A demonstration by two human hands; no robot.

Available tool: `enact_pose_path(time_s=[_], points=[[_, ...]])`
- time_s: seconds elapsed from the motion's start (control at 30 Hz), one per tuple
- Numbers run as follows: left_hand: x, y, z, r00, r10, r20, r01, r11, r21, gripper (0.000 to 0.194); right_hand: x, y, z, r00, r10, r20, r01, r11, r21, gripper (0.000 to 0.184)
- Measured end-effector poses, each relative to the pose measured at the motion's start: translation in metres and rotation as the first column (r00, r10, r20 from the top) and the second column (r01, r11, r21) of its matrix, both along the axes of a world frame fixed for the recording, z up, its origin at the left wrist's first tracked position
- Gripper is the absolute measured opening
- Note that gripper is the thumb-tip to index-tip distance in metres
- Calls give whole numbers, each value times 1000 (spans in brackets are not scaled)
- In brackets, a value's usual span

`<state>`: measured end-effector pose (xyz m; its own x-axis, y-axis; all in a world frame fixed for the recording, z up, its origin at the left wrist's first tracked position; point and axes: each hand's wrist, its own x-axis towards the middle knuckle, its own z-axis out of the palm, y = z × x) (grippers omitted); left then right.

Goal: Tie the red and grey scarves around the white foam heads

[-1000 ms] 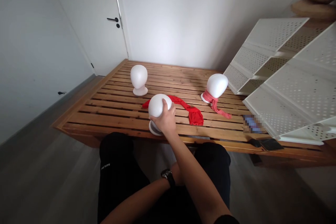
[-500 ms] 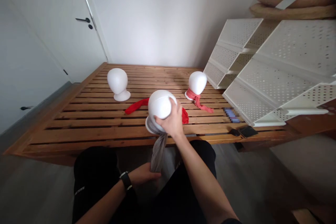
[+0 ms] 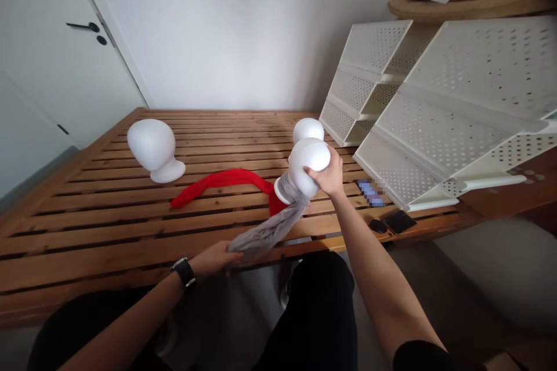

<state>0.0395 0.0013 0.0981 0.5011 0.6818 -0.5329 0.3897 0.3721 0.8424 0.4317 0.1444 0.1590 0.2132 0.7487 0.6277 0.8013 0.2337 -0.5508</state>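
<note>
My right hand [image 3: 328, 175] grips a white foam mannequin head [image 3: 307, 167] and holds it tilted just above the wooden slatted platform [image 3: 87, 208]. A grey scarf [image 3: 272, 231] is wound at the head's neck and trails down to my left hand [image 3: 215, 257], which is closed on its lower end near the platform's front edge. A red scarf [image 3: 221, 182] lies on the slats behind the held head. A second white head [image 3: 152, 148] stands at the left. A third white head [image 3: 307, 127] stands behind the held one, mostly hidden.
White perforated metal shelf panels [image 3: 435, 104] lean at the right, with wooden boards stacked above. A dark phone [image 3: 398, 221], a small black object [image 3: 378, 226] and a blurred item [image 3: 369, 192] lie at the platform's right front. A white door [image 3: 65, 58] is at the left.
My right hand has carried the foam head to the right and higher. My left hand has pulled the grey scarf out to the left, stretching it. The view has swung right.
</note>
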Motion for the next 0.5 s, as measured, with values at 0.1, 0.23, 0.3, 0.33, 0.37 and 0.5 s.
enact_pose_path(time_s=[0.1, 0.23, 0.3, 0.33, 0.37, 0.5], points=[[11, 44, 16, 997, 76, 11, -77, 997, 22, 41, 18, 20, -14, 1000, 9, 16, -9, 1000, -13, 103], [30, 97, 24, 1000, 0, 31, -1, 999, 37, 45, 48, 26, -22, 995, 29, 91, -28, 999, -18, 104], [41, 124, 24, 996, -89, 15, 88, 996, 26, 47, 63, 28, -24, 991, 23, 130, -22, 1000, -10, 105], [48, 139, 24, 992, -123, 6, 122, 992, 23, 48, 71, 29, -24, 990, 16, 143, -15, 1000, -7, 107], [56, 154, 23, 990, -143, 0, 143, 989, 31, 48, 77, 32, -25, 988, 9, 153, -8, 1000, -5, 108], [95, 220, 16, 983, -159, -91, 171, 975, 143, 47, 95, 46, -29, 980, -1, 199, -1, 1000, 9, 112]])
